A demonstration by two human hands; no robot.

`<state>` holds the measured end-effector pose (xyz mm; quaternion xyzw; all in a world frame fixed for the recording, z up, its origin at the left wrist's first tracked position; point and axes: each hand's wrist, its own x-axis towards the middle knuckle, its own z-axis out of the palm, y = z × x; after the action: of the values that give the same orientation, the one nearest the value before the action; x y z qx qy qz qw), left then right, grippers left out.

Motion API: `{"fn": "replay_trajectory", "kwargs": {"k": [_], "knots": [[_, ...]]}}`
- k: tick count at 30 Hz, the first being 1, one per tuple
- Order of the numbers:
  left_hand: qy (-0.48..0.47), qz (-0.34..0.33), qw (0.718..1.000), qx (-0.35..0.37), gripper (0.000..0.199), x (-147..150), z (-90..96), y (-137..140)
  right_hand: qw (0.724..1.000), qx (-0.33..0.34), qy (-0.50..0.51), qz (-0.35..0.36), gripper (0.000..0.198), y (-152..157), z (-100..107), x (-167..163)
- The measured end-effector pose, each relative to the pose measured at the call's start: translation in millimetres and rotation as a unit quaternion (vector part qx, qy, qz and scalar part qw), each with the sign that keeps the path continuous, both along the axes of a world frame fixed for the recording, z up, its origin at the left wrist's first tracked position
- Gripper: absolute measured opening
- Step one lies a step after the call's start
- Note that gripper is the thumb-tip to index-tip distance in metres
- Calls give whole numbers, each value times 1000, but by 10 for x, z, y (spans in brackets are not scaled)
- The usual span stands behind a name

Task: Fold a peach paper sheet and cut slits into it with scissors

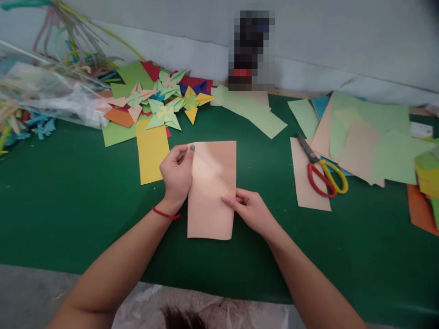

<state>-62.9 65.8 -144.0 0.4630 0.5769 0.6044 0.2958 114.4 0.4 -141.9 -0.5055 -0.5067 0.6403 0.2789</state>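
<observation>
A pale peach sheet of paper (210, 210) is held up between my hands over the green table. My left hand (176, 176) pinches its upper left corner, thumb in front and fingers curled behind. At the sheet's lower right edge, my right hand (252, 208) grips it with the thumb on the front face and the fingers behind. A faint diagonal line of light and shade crosses the paper's upper half. Just left of my left hand lies a yellow sheet (151, 157).
Folded paper stars (166, 112) pile up on coloured sheets at the back left. Beside them is a clear plastic bag (78, 100) near pipe cleaners (41, 123). Scissors (322, 171) with red and yellow handles rest on paper at right, by green and peach sheets (394, 155).
</observation>
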Motion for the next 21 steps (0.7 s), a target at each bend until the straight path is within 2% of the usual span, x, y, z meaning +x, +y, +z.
{"fn": "replay_trajectory", "kwargs": {"k": [5,11,17,21], "knots": [[-9,1,1000,-7,18,1,-49,52,999,10,-36,-25,35,-6,-53,2],[-12,-1,1000,2,17,34,-115,115,988,62,-124,-73,35,3,-87,-2],[-24,12,1000,-2,19,13,-151,162,997,19,-35,-70,25,21,-93,-2],[-21,17,1000,-5,20,0,-165,181,996,14,-49,-78,26,15,-90,-11]]}}
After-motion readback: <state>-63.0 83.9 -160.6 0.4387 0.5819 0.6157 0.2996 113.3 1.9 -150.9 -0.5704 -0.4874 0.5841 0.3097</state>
